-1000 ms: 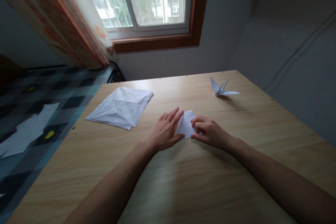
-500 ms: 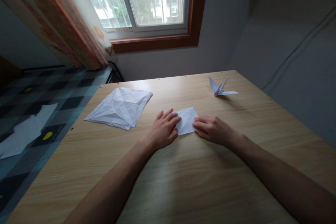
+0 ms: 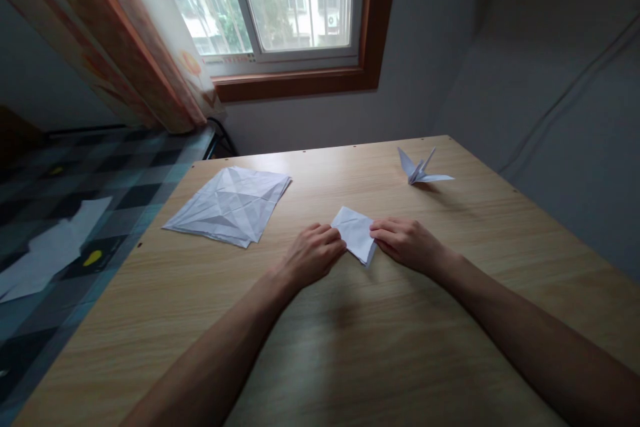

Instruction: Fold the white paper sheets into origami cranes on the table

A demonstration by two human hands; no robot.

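Observation:
A small folded square of white paper (image 3: 354,232) is held between my two hands, turned with one corner toward me. My left hand (image 3: 316,250) has its fingers curled together and pinches the left edge of it. At the right edge, my right hand (image 3: 403,240) grips the paper between thumb and fingers. Layers show along its lower right edge. Beyond, to the right, a white paper crane (image 3: 419,170) stands with its wings spread. On the left lies a stack of creased white paper sheets (image 3: 233,203).
The wooden table (image 3: 280,353) ends at a far edge below a barred window (image 3: 295,7). Left of it is a checked cloth surface (image 3: 125,167) with white paper pieces (image 3: 47,257) on it. A curtain (image 3: 130,33) hangs at the left, and a wall borders the right.
The folded paper has turned so that a corner points toward me. My left fingers, spread flat over it before, have curled in and now pinch its edge. My right hand has barely moved.

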